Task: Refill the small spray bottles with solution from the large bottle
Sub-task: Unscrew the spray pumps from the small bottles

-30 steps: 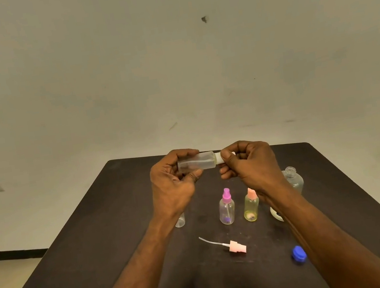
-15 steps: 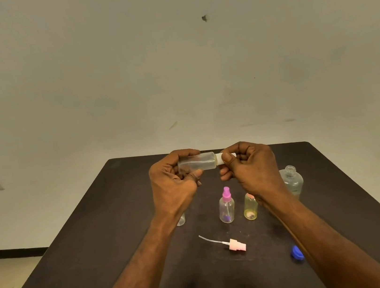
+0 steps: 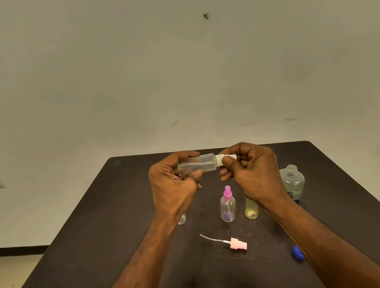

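A: Holding it sideways above the dark table [image 3: 82,253], the left hand [image 3: 173,188] has its fingers curled round the body of a small clear spray bottle [image 3: 198,164], while the right hand [image 3: 250,172] pinches the white spray cap [image 3: 225,158] between thumb and fingers. How would you expect it to handle?

B: Light, I'd guess. It looks like thin plastic with little or nothing inside, so it may give under a hard squeeze. The smooth wall could slip; gripping the body and turning at the cap, as now, seems right.

A: And the large bottle?

B: The large clear bottle [image 3: 293,181] stands uncapped at the right, near the right wrist, its lower label partly hidden by the forearm. Probably heavier; I'd take it round the middle.

A: What can't you make out?

B: The yellow-tinted bottle [image 3: 251,210] has its top behind the right hand. Another small bottle [image 3: 182,219] peeks out under the left wrist. The pink-capped spray bottle [image 3: 227,204], loose pink sprayer [image 3: 237,245] with its tube, and blue cap [image 3: 297,253] are plain enough. Whether the white cap is tight or loose, I cannot tell.
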